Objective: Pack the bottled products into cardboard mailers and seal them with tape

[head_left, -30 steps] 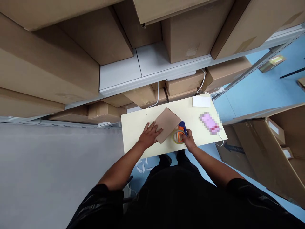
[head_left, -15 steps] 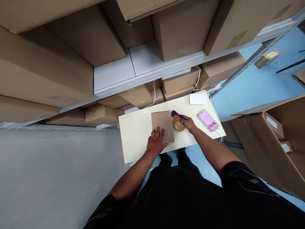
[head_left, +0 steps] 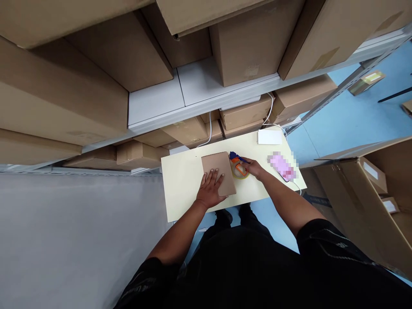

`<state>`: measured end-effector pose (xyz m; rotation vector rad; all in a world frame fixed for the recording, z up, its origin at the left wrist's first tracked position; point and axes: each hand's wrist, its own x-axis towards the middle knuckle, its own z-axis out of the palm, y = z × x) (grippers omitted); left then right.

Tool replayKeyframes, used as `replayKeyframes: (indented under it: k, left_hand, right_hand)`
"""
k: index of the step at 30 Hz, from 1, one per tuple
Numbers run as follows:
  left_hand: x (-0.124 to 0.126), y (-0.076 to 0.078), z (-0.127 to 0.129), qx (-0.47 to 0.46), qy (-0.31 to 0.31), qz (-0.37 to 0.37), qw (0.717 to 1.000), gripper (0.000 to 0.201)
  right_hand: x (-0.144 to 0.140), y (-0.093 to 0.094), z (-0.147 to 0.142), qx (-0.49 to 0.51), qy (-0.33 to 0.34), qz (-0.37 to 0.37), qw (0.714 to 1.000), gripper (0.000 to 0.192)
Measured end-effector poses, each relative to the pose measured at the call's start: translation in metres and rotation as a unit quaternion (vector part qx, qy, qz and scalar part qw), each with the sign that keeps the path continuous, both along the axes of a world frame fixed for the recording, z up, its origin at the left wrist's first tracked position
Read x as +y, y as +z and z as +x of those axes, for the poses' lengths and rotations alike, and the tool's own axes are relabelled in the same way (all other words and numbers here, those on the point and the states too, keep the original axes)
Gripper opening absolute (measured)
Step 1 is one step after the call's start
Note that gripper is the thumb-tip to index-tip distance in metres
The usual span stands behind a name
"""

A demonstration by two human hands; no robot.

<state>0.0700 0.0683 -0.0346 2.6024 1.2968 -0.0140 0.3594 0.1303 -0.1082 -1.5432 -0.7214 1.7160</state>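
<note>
Tall shelving (head_left: 199,92) stacked with cardboard cartons is looming over a pale yellow counter (head_left: 183,184), and a big open carton (head_left: 363,193) is standing on the blue floor to the right. On the counter a flat brown cardboard box (head_left: 217,169) is lying square to the person; it is looking light and stiff, probably easy to slide on the smooth top, so pinning it flat from above or taking it by its edges seems best. The left hand (head_left: 210,191) is pressing down on the box's near half, its grip spread flat with fingers fanned. Just beside the box's right edge, the right hand (head_left: 254,167) is closing its grip around a tape dispenser (head_left: 238,165), orange and blue, rigid and easy to hold by its handle. A white pad (head_left: 269,137) is resting at the far corner.
</note>
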Motion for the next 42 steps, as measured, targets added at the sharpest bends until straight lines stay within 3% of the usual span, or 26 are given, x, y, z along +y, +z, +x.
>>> replayKeyframes:
  k: [16,22,30,37,42]
  left_hand:
    - [0.001,-0.004,-0.002,-0.018,-0.002,0.009,1.0,0.102]
    - [0.0,-0.004,0.001,-0.017,0.008,0.003,1.0,0.103]
    - [0.001,-0.002,0.016,-0.007,0.066,-0.009,0.998,0.103]
    - [-0.004,-0.002,0.024,-0.023,0.088,-0.012,0.996,0.105]
    - [-0.013,-0.006,0.054,-0.042,0.18,0.004,0.983,0.107]
  right_hand:
    - [-0.086,-0.005,-0.003,0.005,-0.028,-0.006,1.0,0.067]
    - [-0.145,-0.009,-0.006,-0.022,-0.021,0.017,0.999,0.065]
    - [-0.23,-0.005,-0.014,0.061,-0.029,-0.049,0.996,0.073]
    - [-0.23,0.001,-0.033,0.071,-0.043,-0.063,0.995,0.076]
    - [-0.202,0.004,-0.048,0.076,-0.085,-0.063,0.991,0.075]
